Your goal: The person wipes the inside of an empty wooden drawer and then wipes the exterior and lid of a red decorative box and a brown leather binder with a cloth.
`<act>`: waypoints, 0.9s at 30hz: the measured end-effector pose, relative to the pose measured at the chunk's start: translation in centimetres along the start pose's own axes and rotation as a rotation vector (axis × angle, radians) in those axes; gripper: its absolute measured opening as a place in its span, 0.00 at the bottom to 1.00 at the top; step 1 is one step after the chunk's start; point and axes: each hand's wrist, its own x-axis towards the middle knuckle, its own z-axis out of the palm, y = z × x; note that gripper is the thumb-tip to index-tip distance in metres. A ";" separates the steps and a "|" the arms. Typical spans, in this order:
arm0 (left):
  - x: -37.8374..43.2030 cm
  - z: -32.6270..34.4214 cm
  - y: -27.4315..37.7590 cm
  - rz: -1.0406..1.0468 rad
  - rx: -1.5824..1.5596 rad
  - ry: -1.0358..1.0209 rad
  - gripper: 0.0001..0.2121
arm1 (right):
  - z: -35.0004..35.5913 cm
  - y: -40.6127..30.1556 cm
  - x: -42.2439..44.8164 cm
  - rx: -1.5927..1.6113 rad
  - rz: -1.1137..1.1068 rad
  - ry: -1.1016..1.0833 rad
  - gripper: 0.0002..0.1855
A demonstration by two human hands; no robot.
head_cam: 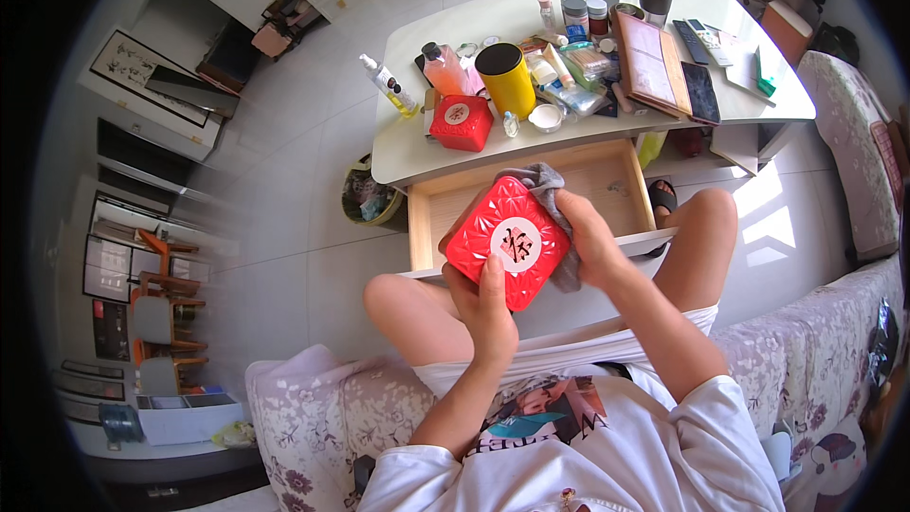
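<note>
A red tin box with a faceted pattern and a round white label is held up over an open wooden drawer. My left hand grips its near lower side, the thumb lying on the face by the label. With my right hand I press a grey cloth against the tin's right side; the cloth hangs down along that edge. Behind the drawer, a second, smaller red tin sits at the table's near left, beside a yellow canister with a black lid.
The white table carries bottles, jars, a brown notebook, remote controls and a phone. A spray bottle stands at its left edge. A lined waste bin is on the floor left of the drawer. A floral sofa is beneath me.
</note>
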 end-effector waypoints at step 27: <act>1.5 -0.2 1.9 -0.248 -0.350 0.005 0.18 | 2.5 0.8 -1.6 -1.155 -1.004 0.259 0.22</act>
